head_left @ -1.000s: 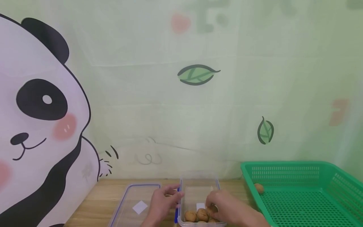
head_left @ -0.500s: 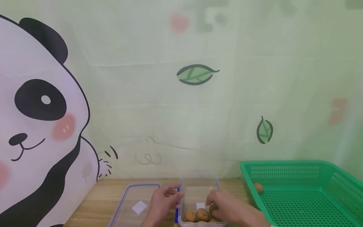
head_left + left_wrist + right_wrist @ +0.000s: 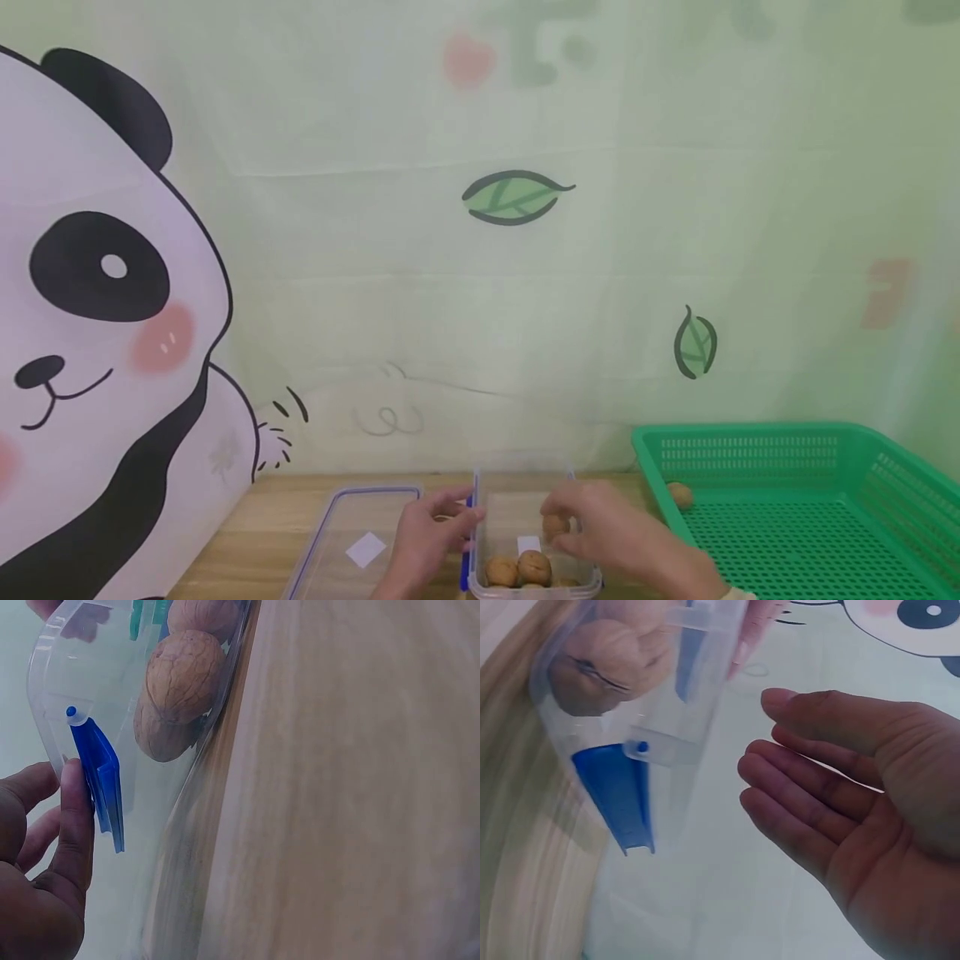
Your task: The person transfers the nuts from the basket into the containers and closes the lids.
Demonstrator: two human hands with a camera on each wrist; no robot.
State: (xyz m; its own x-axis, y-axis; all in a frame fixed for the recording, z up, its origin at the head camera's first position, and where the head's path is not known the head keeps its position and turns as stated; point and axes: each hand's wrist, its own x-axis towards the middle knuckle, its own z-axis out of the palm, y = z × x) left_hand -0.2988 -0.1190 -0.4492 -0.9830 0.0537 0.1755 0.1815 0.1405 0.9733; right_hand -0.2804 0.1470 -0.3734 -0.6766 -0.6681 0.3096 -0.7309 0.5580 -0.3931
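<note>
My right hand (image 3: 603,529) is over the clear plastic box (image 3: 477,500), with a walnut (image 3: 555,527) between thumb and fingertips in the head view. The right wrist view shows this hand (image 3: 855,780) beside the box wall, with no walnut visible between its fingers. Several walnuts (image 3: 534,567) are gathered at the box's near end. On the box's left side, my left hand (image 3: 435,529) touches the wall with loosely bent fingers. In the left wrist view its fingertips (image 3: 73,776) rest against the box beside a blue latch (image 3: 101,776).
A clear lid (image 3: 330,533) with a blue seal lies left of the box. To the right stands a green basket (image 3: 750,432) with one walnut (image 3: 680,496) against its left wall. All rest on a wooden table (image 3: 240,521) before a panda-printed backdrop (image 3: 375,250).
My right hand has risen slightly inside the box area, and a walnut now shows between its fingers, higher than the pile. My left hand keeps its place.
</note>
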